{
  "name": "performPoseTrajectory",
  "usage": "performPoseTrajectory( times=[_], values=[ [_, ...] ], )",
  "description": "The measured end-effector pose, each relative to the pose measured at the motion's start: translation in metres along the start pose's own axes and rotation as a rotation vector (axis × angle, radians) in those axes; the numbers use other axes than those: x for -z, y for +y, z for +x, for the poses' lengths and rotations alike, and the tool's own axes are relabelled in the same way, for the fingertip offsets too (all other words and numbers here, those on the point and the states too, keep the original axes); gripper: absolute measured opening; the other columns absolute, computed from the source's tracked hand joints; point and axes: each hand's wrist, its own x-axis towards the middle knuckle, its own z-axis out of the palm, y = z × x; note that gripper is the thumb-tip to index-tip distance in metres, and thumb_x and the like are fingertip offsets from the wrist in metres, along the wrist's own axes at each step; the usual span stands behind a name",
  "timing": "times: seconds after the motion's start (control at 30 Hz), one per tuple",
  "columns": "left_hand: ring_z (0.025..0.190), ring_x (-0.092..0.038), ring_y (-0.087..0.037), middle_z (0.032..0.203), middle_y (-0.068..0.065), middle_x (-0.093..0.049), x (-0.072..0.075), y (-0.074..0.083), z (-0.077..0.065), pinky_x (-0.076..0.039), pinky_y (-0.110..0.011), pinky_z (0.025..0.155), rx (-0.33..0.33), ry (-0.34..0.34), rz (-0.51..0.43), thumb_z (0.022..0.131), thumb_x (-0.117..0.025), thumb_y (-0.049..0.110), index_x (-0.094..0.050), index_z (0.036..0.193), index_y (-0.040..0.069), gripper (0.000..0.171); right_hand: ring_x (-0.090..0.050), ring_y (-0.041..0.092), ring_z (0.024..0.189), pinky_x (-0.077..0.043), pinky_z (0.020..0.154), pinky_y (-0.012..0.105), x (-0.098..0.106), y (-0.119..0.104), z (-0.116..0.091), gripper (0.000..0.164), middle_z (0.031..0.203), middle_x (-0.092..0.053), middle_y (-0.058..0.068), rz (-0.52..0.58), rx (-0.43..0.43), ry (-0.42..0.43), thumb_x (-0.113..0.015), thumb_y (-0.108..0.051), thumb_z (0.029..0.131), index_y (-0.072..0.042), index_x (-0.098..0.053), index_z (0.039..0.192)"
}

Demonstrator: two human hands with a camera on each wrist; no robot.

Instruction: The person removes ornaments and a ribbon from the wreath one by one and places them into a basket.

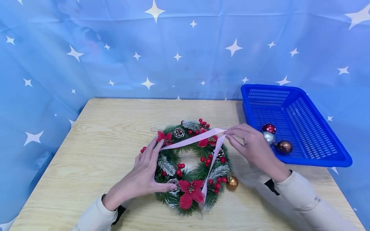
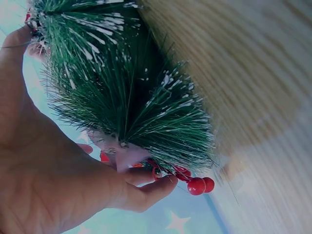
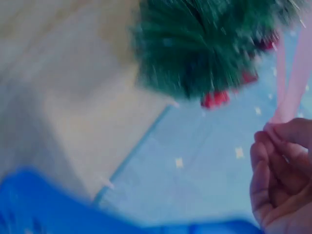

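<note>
A green wreath point(image 1: 199, 173) with red poinsettias, pinecones and berry clusters lies on the table. My left hand point(image 1: 141, 178) grips its left side, the thumb by a lower pinecone point(image 1: 173, 185) and the fingertips at the upper-left flower point(image 1: 165, 137). In the left wrist view, the fingers bend near red berries point(image 2: 196, 186). My right hand point(image 1: 254, 146) pinches a pale pink ribbon point(image 1: 190, 140) above the wreath's upper right. From this pinch one length runs to my left fingertips, another down across the wreath's right side. A gold ball ornament point(image 1: 232, 183) touches the lower-right edge.
A blue plastic basket point(image 1: 326, 125) stands at the table's right side, beyond my right forearm. Inside are a red dotted ball point(image 1: 269, 128), a silver ball point(image 1: 268, 138) and a brown ball point(image 1: 284, 147). A star-patterned blue cloth point(image 1: 185, 38) hangs behind the wooden table point(image 1: 115, 128).
</note>
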Motion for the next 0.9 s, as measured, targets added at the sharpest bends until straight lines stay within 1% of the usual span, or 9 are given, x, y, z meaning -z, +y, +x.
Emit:
performPoseTrajectory(
  times=[0.13, 0.3, 0.43, 0.53, 0.67, 0.7, 0.73, 0.83, 0.9],
  values=[
    [0.164, -0.011, -0.044, 0.181, -0.015, 0.004, 0.001, 0.000, 0.000, -0.013, -0.088, 0.112, 0.008, 0.007, 0.006, 0.076, -0.090, 0.072, 0.000, 0.177, 0.017, 0.146, -0.069, 0.019, 0.084, -0.045, 0.069, 0.020, 0.026, 0.009, -0.002, 0.022, 0.100, -0.078, 0.005, -0.062, -0.037, 0.037, -0.089, 0.007, 0.084, -0.007, -0.082, 0.100],
    [0.163, -0.017, -0.045, 0.181, -0.017, 0.002, 0.001, 0.002, 0.000, -0.015, -0.087, 0.111, 0.005, 0.024, 0.025, 0.074, -0.092, 0.072, 0.000, 0.176, 0.016, 0.148, -0.058, 0.014, 0.079, -0.040, 0.066, 0.018, 0.052, 0.019, -0.004, 0.023, 0.100, -0.078, 0.006, -0.151, -0.053, 0.028, -0.091, 0.007, 0.082, -0.005, -0.082, 0.100],
    [0.163, -0.016, -0.044, 0.181, -0.016, 0.001, 0.000, 0.002, 0.001, -0.015, -0.086, 0.113, 0.007, 0.028, 0.026, 0.075, -0.091, 0.073, 0.000, 0.176, 0.015, 0.148, -0.058, 0.016, 0.079, -0.039, 0.067, 0.017, 0.064, 0.019, -0.001, 0.022, 0.100, -0.078, 0.009, -0.189, -0.040, 0.051, -0.090, 0.005, 0.083, -0.003, -0.083, 0.102],
    [0.163, -0.015, -0.043, 0.181, -0.016, -0.001, -0.001, 0.002, 0.001, -0.014, -0.085, 0.113, 0.010, 0.028, 0.020, 0.075, -0.091, 0.073, -0.001, 0.176, 0.015, 0.147, -0.065, 0.025, 0.083, -0.040, 0.076, 0.015, 0.072, 0.017, 0.006, 0.015, 0.100, -0.079, 0.015, -0.196, -0.050, 0.149, -0.086, 0.003, 0.088, 0.002, -0.083, 0.103],
    [0.164, -0.014, -0.040, 0.181, -0.016, -0.001, -0.002, 0.002, 0.001, -0.012, -0.083, 0.115, 0.008, 0.024, 0.016, 0.076, -0.091, 0.073, -0.002, 0.176, 0.014, 0.146, -0.071, 0.039, 0.091, -0.038, 0.091, 0.008, 0.088, 0.017, 0.015, 0.013, 0.102, -0.078, 0.022, -0.222, -0.111, 0.288, -0.081, -0.001, 0.095, 0.007, -0.082, 0.106],
    [0.164, -0.013, -0.040, 0.181, -0.016, -0.001, -0.002, 0.001, 0.001, -0.012, -0.082, 0.116, 0.007, 0.023, 0.016, 0.076, -0.091, 0.073, -0.002, 0.176, 0.014, 0.146, -0.071, 0.040, 0.092, -0.037, 0.090, 0.007, 0.092, 0.019, 0.016, 0.014, 0.103, -0.078, 0.023, -0.234, -0.129, 0.304, -0.080, -0.001, 0.096, 0.007, -0.082, 0.107],
    [0.164, -0.013, -0.040, 0.181, -0.016, -0.001, -0.002, 0.001, 0.001, -0.012, -0.082, 0.116, 0.007, 0.020, 0.015, 0.076, -0.091, 0.072, -0.002, 0.176, 0.014, 0.146, -0.071, 0.038, 0.091, -0.036, 0.087, 0.007, 0.095, 0.021, 0.016, 0.014, 0.103, -0.078, 0.024, -0.245, -0.148, 0.316, -0.080, -0.002, 0.096, 0.007, -0.082, 0.108],
    [0.164, -0.011, -0.041, 0.181, -0.017, 0.000, -0.002, 0.000, 0.001, -0.012, -0.082, 0.116, 0.010, 0.015, 0.016, 0.076, -0.091, 0.071, -0.002, 0.176, 0.014, 0.146, -0.067, 0.010, 0.090, -0.032, 0.077, 0.010, 0.107, 0.034, 0.012, 0.016, 0.102, -0.078, 0.025, -0.279, -0.213, 0.317, -0.078, -0.005, 0.100, 0.007, -0.083, 0.109],
    [0.164, -0.011, -0.042, 0.181, -0.017, 0.000, -0.002, -0.001, 0.000, -0.011, -0.082, 0.116, 0.013, 0.013, 0.015, 0.076, -0.091, 0.071, -0.002, 0.176, 0.014, 0.146, -0.055, -0.009, 0.088, -0.029, 0.075, 0.011, 0.115, 0.045, 0.008, 0.019, 0.102, -0.077, 0.027, -0.291, -0.287, 0.318, -0.076, -0.009, 0.102, 0.008, -0.082, 0.109]
  ],
)
